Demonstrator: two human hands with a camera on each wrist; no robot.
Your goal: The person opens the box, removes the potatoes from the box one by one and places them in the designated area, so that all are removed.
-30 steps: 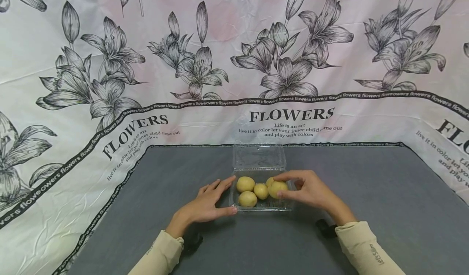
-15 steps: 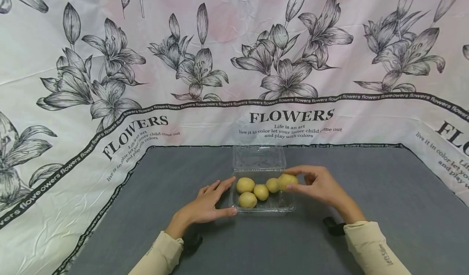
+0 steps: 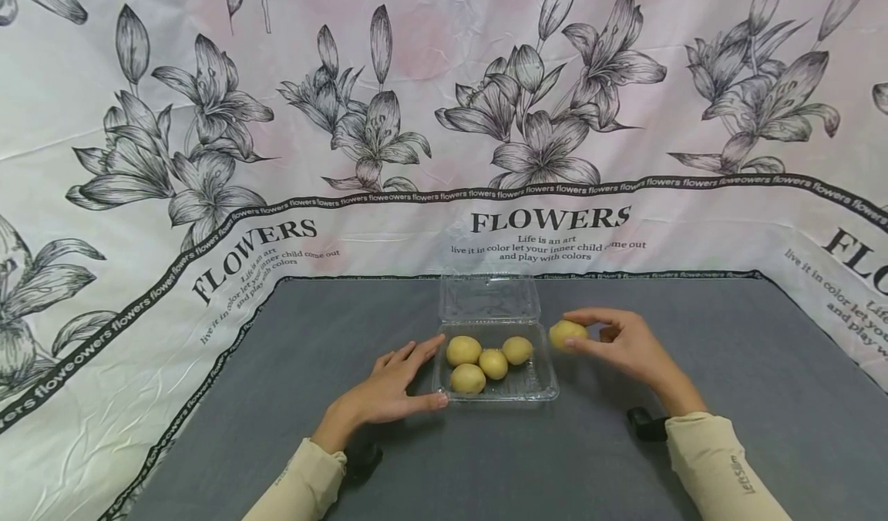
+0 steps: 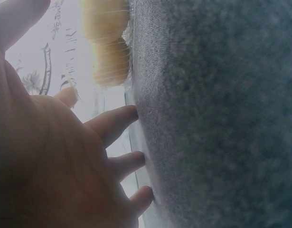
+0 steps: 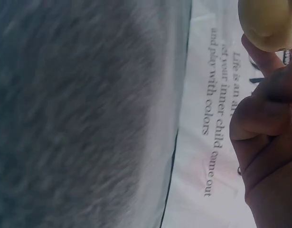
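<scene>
My right hand (image 3: pixel 634 351) pinches a smooth yellow oval piece of produce (image 3: pixel 565 337) between thumb and fingers, just right of a clear plastic clamshell box (image 3: pixel 534 382). Whether it is a lemon or a small potato I cannot tell; close up in the right wrist view it shows a shallow dimple (image 5: pixel 268 34). Several more such yellow pieces (image 3: pixel 468 378) lie in the box, whose lid (image 3: pixel 489 297) is raised at the back. Spread along the box's left side is my left hand (image 3: pixel 388 386), its fingers extended and thumb at the front corner.
Grey cloth covers the table (image 3: pixel 486 459). Behind it hangs a white curtain (image 3: pixel 388 243) with printed flowers and lettering, meeting the table's back edge near the raised lid. A dark wrist device (image 3: pixel 647 425) sits under the right wrist, with another (image 3: pixel 363 459) under the left.
My right hand has lifted one yellow piece out of the box and carried it right, past the box's side. My left hand stays at the left side.
</scene>
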